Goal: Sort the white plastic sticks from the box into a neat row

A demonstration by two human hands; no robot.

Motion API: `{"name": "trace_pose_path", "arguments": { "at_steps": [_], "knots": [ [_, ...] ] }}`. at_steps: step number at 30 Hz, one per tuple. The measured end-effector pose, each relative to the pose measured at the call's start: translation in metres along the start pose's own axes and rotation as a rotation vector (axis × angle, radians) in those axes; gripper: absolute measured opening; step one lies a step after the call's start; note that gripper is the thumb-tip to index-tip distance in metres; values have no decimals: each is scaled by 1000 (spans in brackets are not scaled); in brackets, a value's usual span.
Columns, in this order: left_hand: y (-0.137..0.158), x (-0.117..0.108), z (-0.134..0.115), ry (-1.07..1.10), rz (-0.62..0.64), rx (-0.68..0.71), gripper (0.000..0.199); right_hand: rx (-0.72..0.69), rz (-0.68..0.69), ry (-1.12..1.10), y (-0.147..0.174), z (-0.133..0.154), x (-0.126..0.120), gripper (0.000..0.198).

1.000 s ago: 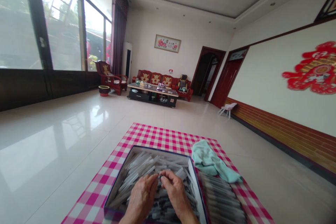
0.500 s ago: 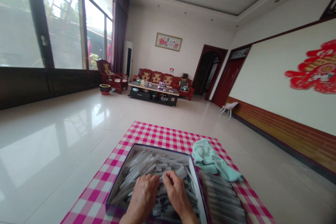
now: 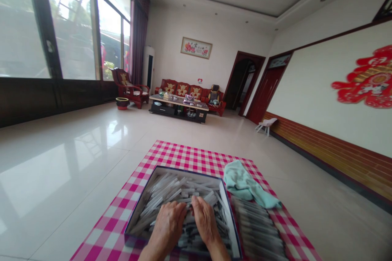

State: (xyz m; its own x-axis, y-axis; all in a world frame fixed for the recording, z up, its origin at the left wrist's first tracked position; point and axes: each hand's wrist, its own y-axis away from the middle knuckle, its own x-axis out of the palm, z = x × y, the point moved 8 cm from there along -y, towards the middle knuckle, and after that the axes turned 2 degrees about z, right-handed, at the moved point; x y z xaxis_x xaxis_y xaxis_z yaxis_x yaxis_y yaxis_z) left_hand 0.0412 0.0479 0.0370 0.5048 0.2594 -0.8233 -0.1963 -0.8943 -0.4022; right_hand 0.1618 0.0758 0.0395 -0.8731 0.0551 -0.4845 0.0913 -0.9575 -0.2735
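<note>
My left hand (image 3: 170,224) and my right hand (image 3: 204,221) are close together over a shallow dark-edged box (image 3: 230,208). Fingers on both hands are closed in a pinch, their tips nearly meeting. Whatever sits between the fingertips is small and mostly hidden. Inside the box lies a loose heap of clear plastic tubes (image 3: 168,189) that look like pen barrels, with darker small pieces (image 3: 191,234) nearer me. To the box's right, a row of slim pen-like sticks (image 3: 259,228) lies side by side, blurred.
The box stands on a pink-and-white checked tablecloth (image 3: 122,208). A crumpled mint-green cloth (image 3: 245,183) lies beyond the row of sticks. Across the tiled floor are a low table (image 3: 179,108), a red wooden sofa (image 3: 183,89) and a small stool (image 3: 266,125).
The right hand's fingers have straightened slightly and its thumb has shifted at the fingertips. The left hand stays almost where it was.
</note>
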Motion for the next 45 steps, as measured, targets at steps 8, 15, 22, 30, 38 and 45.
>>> {"name": "trace_pose_path", "arguments": {
  "at_steps": [8,15,22,30,38,45],
  "knots": [
    [1,-3,-1,-1,76,-25,29,-34,36,25,6,7,-2,31],
    [0,1,0,12,101,-28,29,-35,-45,92,1,2,-2,43],
    [1,2,1,11,105,-30,29,3,5,5,4,1,-4,31],
    [1,1,-1,9,108,-24,29,-40,-14,120,1,0,1,38],
    [1,1,0,23,87,-30,28,0,-18,46,3,-1,-3,36],
    [2,4,0,19,90,-15,29,-32,0,99,3,-1,0,32]
  ]
}}
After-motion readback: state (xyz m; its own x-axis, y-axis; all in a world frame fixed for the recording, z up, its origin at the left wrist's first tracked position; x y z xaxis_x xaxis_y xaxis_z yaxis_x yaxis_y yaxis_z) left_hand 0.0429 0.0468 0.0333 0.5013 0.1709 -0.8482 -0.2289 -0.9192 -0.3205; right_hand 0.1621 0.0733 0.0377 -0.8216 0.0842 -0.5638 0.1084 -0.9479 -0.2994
